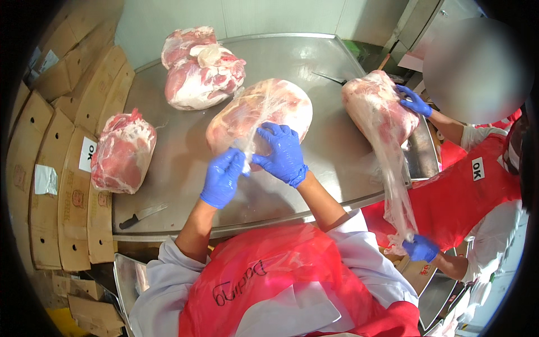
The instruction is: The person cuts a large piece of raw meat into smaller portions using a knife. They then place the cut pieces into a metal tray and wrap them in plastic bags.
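Observation:
In front of me a large pale-pink cut of raw meat [297,104] lies on the steel table. Clear plastic film [263,112] clings across its top and gathers toward my hands. Closed in a pinch, my blue-gloved left hand [223,177] holds the bunched film at the near side of the meat. My right hand [281,153], also in a blue glove, rests against the meat's near right side with fingers apart. Its thumb reaches toward the bunched film; whether it touches the film I cannot tell.
Two stacked meat pieces [205,81] and one at left [123,151] lie on the table [179,196]. Knives lie front left [143,215] and far right [328,77]. A co-worker's hands [415,101] pull film [390,163] off another piece [376,106]. Cardboard boxes [50,185] stand left.

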`<state>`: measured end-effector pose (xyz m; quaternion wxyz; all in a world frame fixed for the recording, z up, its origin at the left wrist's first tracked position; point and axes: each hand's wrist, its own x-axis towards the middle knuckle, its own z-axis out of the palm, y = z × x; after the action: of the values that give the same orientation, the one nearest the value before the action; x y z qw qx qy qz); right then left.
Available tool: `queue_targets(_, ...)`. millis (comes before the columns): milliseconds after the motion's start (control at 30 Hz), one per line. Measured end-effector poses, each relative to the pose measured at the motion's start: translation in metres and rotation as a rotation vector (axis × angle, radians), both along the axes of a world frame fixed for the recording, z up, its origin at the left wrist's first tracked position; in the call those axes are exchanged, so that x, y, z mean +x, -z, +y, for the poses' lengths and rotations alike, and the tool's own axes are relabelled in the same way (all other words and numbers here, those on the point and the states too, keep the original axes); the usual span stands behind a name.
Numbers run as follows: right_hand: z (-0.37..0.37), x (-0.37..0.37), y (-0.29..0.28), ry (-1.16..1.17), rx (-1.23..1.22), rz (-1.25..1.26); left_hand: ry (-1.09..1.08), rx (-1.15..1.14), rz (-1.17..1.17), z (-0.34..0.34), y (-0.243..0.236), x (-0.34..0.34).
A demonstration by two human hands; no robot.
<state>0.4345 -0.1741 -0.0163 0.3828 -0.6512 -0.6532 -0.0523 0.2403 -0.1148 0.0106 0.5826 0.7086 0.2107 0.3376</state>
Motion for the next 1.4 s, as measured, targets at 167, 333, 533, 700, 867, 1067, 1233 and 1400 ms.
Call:
queue_targets(167, 0.009, -0.021, 0.004, 0.097, 0.017, -0.086, -0.142, -0.241, -0.303, 0.073, -0.021, 0.006)
queue_targets(333, 0.010, -0.039, 0.013, 0.127, 0.056, -0.023, -0.362, 0.192, -0.361, 0.119, -0.026, -0.027)
queue_targets(533, 0.016, -0.064, 0.014, 0.266, 0.132, -0.002, -0.276, 0.222, 0.324, 0.233, -0.003, -0.054)
queue_targets(700, 0.029, -0.070, 0.037, 0.271, 0.218, 0.015, 0.108, 0.506, 0.313, 0.206, 0.014, 0.004)
queue_targets(867, 0.045, -0.069, 0.049, 0.209, 0.318, 0.037, 0.056, 0.574, 0.158, 0.186, 0.059, 0.030)
queue_targets(1067, 0.043, -0.063, 0.052, 0.228, 0.370, 0.181, 0.021, 0.514, -0.002, 0.156, 0.062, 0.032)
queue_targets(1233, 0.045, -0.074, 0.063, 0.320, 0.462, 0.417, 0.098, 0.335, -0.029, 0.115, 0.057, 0.032)
queue_targets(1400, 0.005, -0.099, 0.048, 0.259, 0.060, 0.675, 0.088, 0.341, -0.008, 0.099, 0.052, 0.031)
